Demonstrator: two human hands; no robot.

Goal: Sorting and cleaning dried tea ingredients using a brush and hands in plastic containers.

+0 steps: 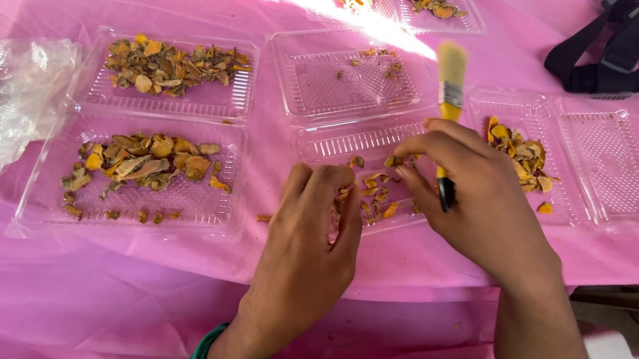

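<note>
Your right hand [476, 190] has its grip clenched round a yellow brush [449, 99]; your left hand [316, 232] curls its fingers over dried orange pieces [378, 195] in the clear tray [352, 140] near the bench's front edge.

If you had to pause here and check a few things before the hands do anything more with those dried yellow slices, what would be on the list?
1. Brush held securely: ok, the right hand grips its handle, bristles pointing up.
2. Left hand on the slices: ok, its curled fingers rest among the dried pieces in the middle clear tray.
3. Pieces kept inside trays: not ok, one bit lies on the pink cloth.
4. Whether the right fingertips pinch a slice: cannot tell.
5. Room in the far right tray: ok, it is almost bare.
</note>
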